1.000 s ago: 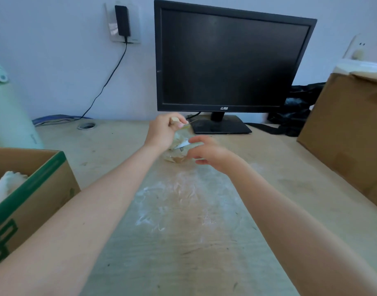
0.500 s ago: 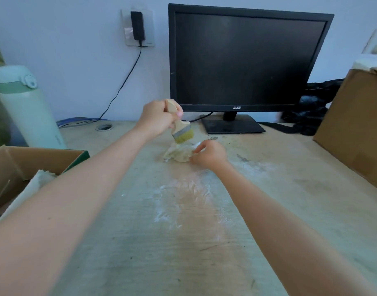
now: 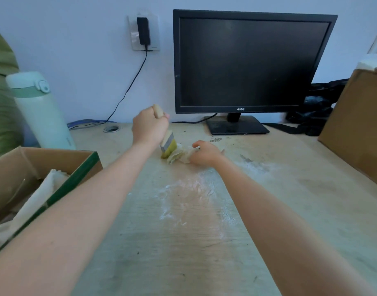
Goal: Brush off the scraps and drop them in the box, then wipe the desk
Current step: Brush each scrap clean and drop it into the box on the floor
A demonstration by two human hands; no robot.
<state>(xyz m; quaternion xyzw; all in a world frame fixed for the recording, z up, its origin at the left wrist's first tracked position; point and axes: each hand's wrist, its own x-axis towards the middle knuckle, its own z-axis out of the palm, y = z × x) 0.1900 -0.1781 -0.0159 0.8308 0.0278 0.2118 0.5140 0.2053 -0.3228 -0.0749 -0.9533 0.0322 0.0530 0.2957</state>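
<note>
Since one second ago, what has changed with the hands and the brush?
The left hand lowered the brush: its bristles, lifted half a second ago, now touch the left edge of the scraps. The right hand stays against their right side. Nothing was let go.

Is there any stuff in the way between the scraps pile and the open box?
Nothing stands on the desk between the scraps and the box; only the left hand, holding the brush, and its forearm cross that path.

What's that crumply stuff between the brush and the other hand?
A pale, crumpled pile of scraps lies on the desk between the brush and the right hand, shown in the head view.
</note>
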